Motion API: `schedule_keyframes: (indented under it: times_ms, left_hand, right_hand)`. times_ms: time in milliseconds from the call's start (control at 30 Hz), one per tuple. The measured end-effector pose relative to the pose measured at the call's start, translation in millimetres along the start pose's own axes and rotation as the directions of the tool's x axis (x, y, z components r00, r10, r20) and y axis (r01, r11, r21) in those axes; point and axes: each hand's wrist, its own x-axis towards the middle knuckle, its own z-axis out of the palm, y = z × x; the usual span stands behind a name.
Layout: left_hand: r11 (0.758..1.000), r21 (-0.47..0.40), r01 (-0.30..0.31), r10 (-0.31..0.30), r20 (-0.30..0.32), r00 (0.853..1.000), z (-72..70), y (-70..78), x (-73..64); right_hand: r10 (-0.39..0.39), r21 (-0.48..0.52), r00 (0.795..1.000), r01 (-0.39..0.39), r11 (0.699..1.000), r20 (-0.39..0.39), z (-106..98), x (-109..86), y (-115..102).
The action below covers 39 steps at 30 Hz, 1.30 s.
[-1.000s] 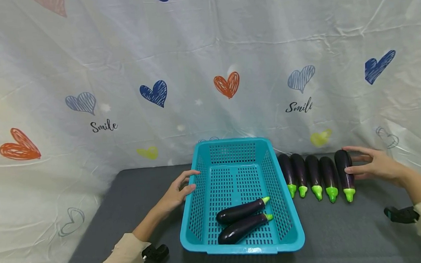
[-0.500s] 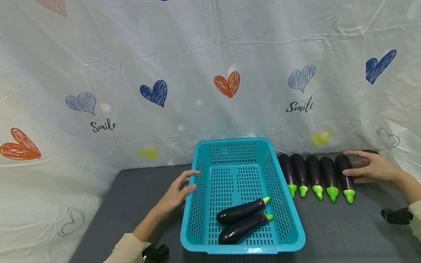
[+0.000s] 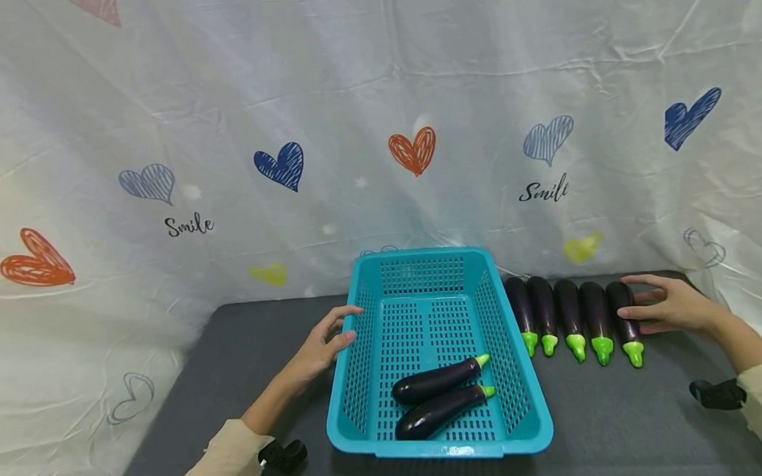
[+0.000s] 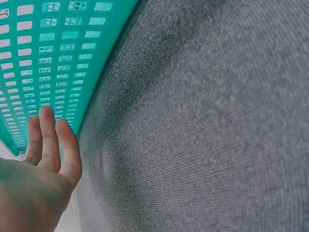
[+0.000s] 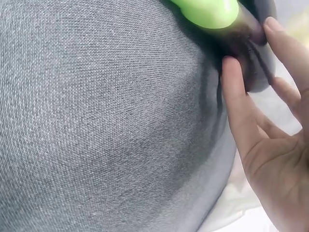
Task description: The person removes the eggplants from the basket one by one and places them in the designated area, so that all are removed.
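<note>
My right hand (image 3: 673, 304) is at the right end of a row of several dark purple eggplants. Its thumb and fingers hold the end eggplant (image 3: 621, 314), which lies with its green cap toward me. In the right wrist view that eggplant (image 5: 246, 60) sits between thumb and index finger. My left hand (image 3: 316, 351) rests at the left side of a turquoise slotted plastic basket (image 3: 459, 449), index finger over the rim. Three of its fingers lie nearly straight along the outer wall (image 4: 63, 63) in the left wrist view. Two eggplants (image 3: 437, 381) lie inside the basket's near half.
All stands on a grey cloth-covered table (image 3: 628, 427). Behind it hangs a pale curtain (image 3: 345, 87) printed with hearts and the word Smile. The eggplant row (image 3: 569, 314) runs right beside the basket's right wall.
My right hand and the end eggplant came down slightly, closer to the row, and the eggplant now tilts a little. My left hand, the basket and the eggplants inside it stayed put.
</note>
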Motion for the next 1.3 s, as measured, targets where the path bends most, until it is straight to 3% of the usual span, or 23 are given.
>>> schedule_keyframes:
  times_ms: [333, 567, 900, 1067, 1300]
  left_hand:
    - [1.0, -0.016, 0.001, -0.001, 0.007, 1.0, 0.7, 2.0, -0.8]
    - [1.0, -0.008, 0.002, -0.002, 0.001, 1.0, 1.3, 1.2, -1.7]
    - [1.0, -0.006, -0.01, 0.01, 0.001, 1.0, -0.1, 1.7, -0.8]
    - [1.0, 0.001, -0.009, 0.009, -0.005, 1.0, -0.6, 1.0, -0.7]
    - [1.0, 0.003, -0.001, 0.001, -0.009, 1.0, 0.5, -0.4, -1.0]
  right_hand:
    - [0.013, -0.116, 1.0, -0.009, 0.993, 0.029, -3.9, -0.2, -7.1]
    - [0.012, -0.174, 1.0, -0.013, 0.985, -0.009, -14.6, -3.0, -15.9]
    - [-0.098, -0.324, 0.991, 0.064, 0.944, -0.091, -23.9, -6.2, -55.0]
    - [-0.18, -0.29, 0.975, 0.136, 0.947, -0.128, -13.3, -5.9, -81.7]
    - [-0.279, -0.186, 0.954, 0.255, 0.949, -0.113, 10.5, 4.0, -111.5]
